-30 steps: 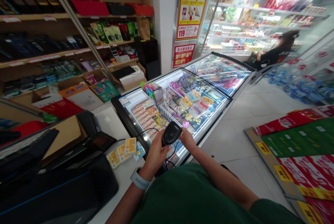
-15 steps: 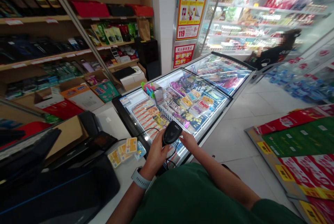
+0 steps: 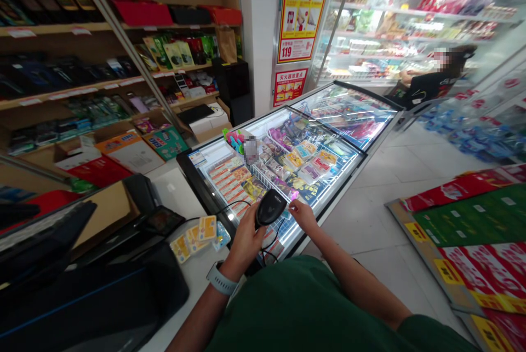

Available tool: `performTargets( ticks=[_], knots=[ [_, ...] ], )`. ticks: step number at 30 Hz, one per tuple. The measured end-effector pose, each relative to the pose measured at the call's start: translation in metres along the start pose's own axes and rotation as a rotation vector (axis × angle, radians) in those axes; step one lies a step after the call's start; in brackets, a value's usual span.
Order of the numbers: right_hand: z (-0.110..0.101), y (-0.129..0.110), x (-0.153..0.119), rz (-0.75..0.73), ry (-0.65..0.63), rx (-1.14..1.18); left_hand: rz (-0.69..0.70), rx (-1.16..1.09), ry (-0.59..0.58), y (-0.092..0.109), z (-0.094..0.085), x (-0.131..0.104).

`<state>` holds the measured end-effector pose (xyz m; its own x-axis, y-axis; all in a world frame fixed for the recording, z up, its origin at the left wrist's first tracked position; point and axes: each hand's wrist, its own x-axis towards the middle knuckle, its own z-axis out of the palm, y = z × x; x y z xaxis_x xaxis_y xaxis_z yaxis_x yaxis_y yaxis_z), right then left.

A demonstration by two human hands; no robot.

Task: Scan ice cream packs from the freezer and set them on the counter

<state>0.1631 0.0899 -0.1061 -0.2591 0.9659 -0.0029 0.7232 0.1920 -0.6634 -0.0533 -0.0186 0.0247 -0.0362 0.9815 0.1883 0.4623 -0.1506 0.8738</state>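
Observation:
My left hand (image 3: 247, 234), below a grey watch strap, is wrapped round a black handheld scanner (image 3: 270, 208) with a cable hanging from it. Just right of the scanner, apart from it, my right hand (image 3: 302, 215) has its fingers bent together; whether a small thing is between the fingertips is too small to tell. Both hands are above the near end of a glass-topped freezer (image 3: 242, 183). Several yellow packets (image 3: 206, 228) and a blue one (image 3: 222, 237) lie on the white counter (image 3: 169, 188) to the left.
A black monitor and keyboard (image 3: 45, 226) take up the left side. Shelves (image 3: 49, 99) of goods rise behind. On the right stands a slanted stack of red and green boxes (image 3: 472, 215). A person in black (image 3: 431, 86) is by the far lit shelves.
My right hand has moved a little right and up, away from the scanner. My left hand and the scanner have hardly moved. The far person's arm has shifted.

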Motion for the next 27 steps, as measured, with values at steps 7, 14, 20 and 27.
performTargets(
  ticks=[7, 14, 20, 27],
  knots=[
    [-0.023, -0.001, 0.016, 0.041, 0.141, 0.107, -0.009, 0.032, -0.001, -0.003, 0.002, 0.000],
    [-0.044, -0.009, 0.030, 0.080, 0.235, 0.185, -0.019, 0.021, 0.000, -0.004, 0.003, 0.000],
    [-0.062, -0.025, 0.036, 0.074, 0.310, 0.271, -0.030, 0.017, 0.000, -0.003, 0.003, -0.001],
    [-0.074, -0.038, 0.042, 0.038, 0.355, 0.316, -0.020, 0.004, 0.004, 0.001, 0.003, 0.000]
  ],
)
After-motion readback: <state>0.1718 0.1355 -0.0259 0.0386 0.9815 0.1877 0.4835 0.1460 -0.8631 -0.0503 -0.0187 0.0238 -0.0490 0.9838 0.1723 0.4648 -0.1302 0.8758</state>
